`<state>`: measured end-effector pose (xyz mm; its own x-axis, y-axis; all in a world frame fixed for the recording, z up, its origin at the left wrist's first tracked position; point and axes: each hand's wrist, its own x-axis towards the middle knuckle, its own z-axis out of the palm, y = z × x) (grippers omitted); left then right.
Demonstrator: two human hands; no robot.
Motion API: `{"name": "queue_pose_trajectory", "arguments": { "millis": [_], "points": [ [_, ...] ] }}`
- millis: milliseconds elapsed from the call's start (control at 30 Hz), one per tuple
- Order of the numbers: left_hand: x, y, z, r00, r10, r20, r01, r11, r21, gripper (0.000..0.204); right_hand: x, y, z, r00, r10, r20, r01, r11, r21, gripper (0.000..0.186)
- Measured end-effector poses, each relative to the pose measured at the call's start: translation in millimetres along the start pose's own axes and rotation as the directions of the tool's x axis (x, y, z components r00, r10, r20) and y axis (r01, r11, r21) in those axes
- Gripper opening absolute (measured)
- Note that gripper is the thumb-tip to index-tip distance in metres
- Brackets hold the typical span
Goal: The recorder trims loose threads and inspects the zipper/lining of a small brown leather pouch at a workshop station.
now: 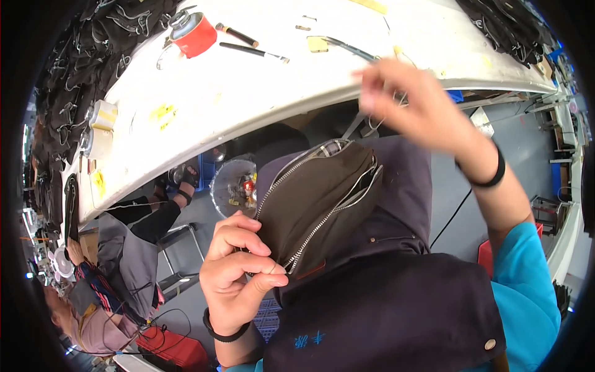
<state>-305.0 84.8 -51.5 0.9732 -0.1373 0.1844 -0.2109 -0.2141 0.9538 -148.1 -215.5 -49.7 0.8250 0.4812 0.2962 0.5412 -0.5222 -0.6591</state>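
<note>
A dark brown zippered pouch (pixel 316 198) lies across my lap, tilted, with silver metal zippers along its edges. One zipper gapes at the pouch's right side, and a patterned lining shows at the far end. My left hand (pixel 238 266) pinches the pouch's near left corner, by the zipper end, between thumb and fingers. Above the far right end of the pouch is my right hand (pixel 409 102), smeared by motion. It holds a pair of small metal scissors (pixel 354 126), whose blade points down toward the pouch; their loops are partly hidden by the fingers.
A white table (pixel 248 80) curves ahead, holding a red can (pixel 193 35), brushes (pixel 254 52) and a small yellow block (pixel 317 44). Dark zippered pieces (pixel 80 68) are piled at the left. Below stands a clear waste bin (pixel 232 186). Another person (pixel 102 322) sits at the left.
</note>
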Motion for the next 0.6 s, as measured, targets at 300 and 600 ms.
{"name": "queue_pose_trajectory", "arguments": {
  "millis": [300,600],
  "points": [
    [-8,3,-1,1.000,-0.020,0.004,0.020,0.995,-0.097,0.023,71,118,18,0.999,-0.016,-0.048,-0.022,0.719,-0.695,0.029],
    [-8,-12,-6,0.996,-0.085,-0.025,0.075,0.960,-0.269,0.025,-2,-48,45,0.984,-0.069,0.162,0.026,0.968,0.249,0.020]
  ]
}}
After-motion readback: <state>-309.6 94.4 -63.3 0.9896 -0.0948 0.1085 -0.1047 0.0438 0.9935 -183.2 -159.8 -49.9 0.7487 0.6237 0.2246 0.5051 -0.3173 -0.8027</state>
